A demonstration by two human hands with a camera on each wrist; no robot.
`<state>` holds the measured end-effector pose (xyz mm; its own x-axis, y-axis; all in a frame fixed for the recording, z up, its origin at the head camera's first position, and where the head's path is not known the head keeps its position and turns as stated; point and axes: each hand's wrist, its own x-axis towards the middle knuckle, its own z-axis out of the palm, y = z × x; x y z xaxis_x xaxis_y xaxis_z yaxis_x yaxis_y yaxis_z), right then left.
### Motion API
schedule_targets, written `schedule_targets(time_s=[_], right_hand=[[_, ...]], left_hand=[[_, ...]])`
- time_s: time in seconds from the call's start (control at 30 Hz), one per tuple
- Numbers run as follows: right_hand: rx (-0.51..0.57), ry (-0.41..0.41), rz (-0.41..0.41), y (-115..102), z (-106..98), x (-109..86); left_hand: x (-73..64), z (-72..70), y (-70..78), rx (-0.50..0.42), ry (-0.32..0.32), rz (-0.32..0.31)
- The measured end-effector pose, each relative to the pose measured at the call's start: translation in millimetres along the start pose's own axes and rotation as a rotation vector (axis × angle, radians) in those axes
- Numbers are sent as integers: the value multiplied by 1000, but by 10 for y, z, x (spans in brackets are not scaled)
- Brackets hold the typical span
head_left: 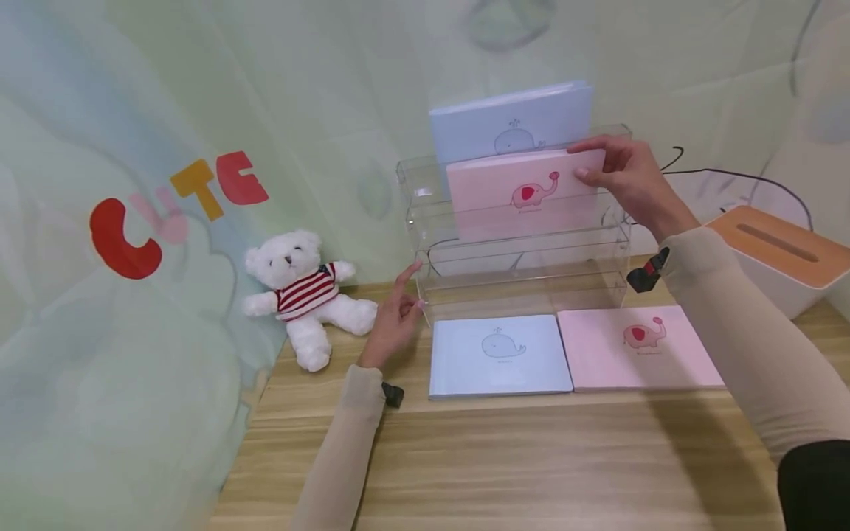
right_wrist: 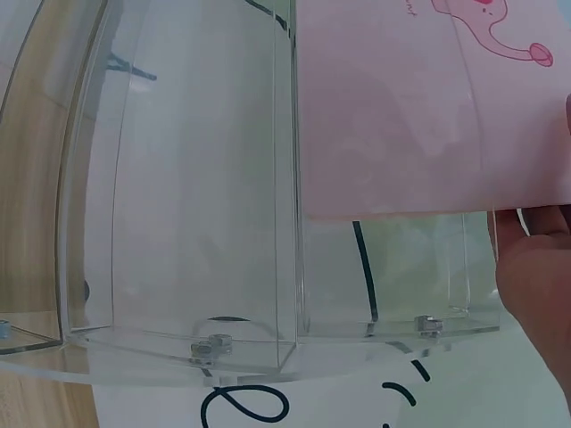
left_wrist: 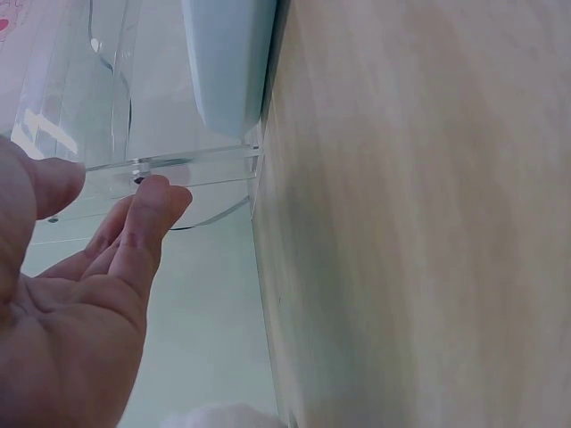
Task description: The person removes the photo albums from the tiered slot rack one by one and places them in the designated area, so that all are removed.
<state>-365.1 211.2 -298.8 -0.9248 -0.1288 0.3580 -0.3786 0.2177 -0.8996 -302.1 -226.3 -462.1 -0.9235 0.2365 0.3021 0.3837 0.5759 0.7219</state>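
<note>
My right hand [head_left: 631,173] pinches the upper right corner of a pink booklet [head_left: 491,184] with a red-eared elephant on its cover. That booklet stands in a middle tier of a clear acrylic display rack [head_left: 524,276]; in the right wrist view its lower edge meets the rack. Behind it, in the top tier, stands a light blue whale booklet [head_left: 465,125], its lower part covered by the pink one. My left hand [head_left: 393,324] is at the rack's left side panel, fingertips against or very near the edge, fingers mostly straight and holding nothing.
A blue whale booklet [head_left: 465,369] and a pink elephant booklet [head_left: 598,361] lie side by side before the rack. Left of it sits a white teddy bear [head_left: 292,269]. An orange-lidded box [head_left: 744,228] stands at right, by a black cable [head_left: 737,174].
</note>
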Motion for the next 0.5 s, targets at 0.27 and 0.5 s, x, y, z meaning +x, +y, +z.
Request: schedule_targets(time_s=[0.27,0.5], right_hand=[[-18,66,19,-1,87,9],[62,238,38,-33,228,71]], left_hand=[[-13,-9,9,21,2,26],[4,-20,49,23,6,35]])
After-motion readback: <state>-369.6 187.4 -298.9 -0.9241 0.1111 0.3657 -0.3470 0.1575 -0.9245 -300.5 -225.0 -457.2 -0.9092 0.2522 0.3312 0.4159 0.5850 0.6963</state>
